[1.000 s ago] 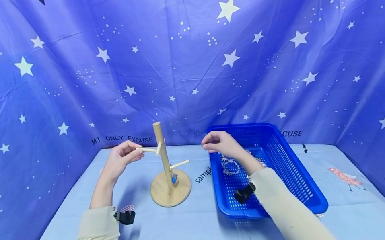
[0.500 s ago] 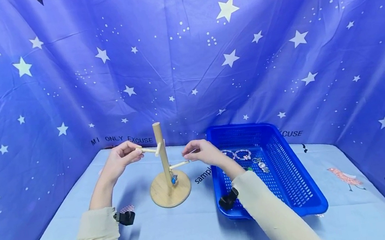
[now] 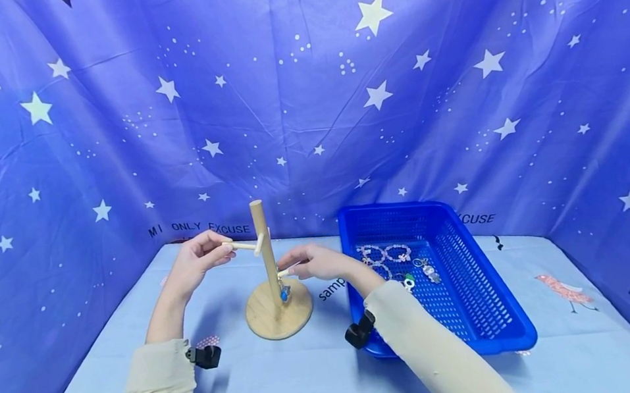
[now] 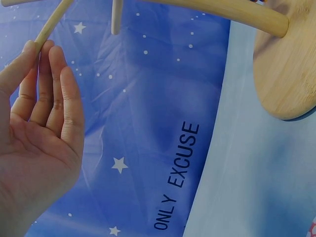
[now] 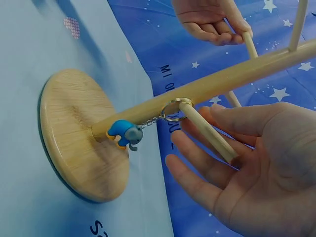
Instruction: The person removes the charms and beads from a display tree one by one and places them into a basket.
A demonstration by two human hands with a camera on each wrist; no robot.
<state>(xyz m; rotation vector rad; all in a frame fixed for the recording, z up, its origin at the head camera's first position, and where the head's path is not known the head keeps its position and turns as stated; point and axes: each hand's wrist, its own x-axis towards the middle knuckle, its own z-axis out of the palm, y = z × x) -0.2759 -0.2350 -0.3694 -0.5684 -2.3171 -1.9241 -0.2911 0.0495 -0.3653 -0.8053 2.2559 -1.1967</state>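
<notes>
A wooden stand (image 3: pixel 267 256) with a round base and side pegs stands on the table. My left hand (image 3: pixel 199 263) pinches the tip of its upper left peg (image 4: pixel 52 24) between thumb and fingers. My right hand (image 3: pixel 320 263) is at the lower right peg (image 5: pixel 210 132), thumb above and fingers loosely spread beneath and behind it. A keychain with a blue and grey elephant (image 5: pixel 124 132) hangs from that peg. Its metal ring (image 5: pixel 174 109) sits at the peg's inner end, against the post, just beyond my right fingertips.
A blue plastic basket (image 3: pixel 457 257) stands right of the stand, under my right forearm. Inside lie beaded bracelets (image 3: pixel 398 253), a keychain with a pale figure (image 3: pixel 430 272) and a green and white trinket (image 3: pixel 409 282). A starry blue cloth (image 3: pixel 289 93) hangs behind.
My right hand has moved left and down from above the basket to the lower peg, uncovering the trinkets in the basket. My left hand has kept its pinch on the upper peg.
</notes>
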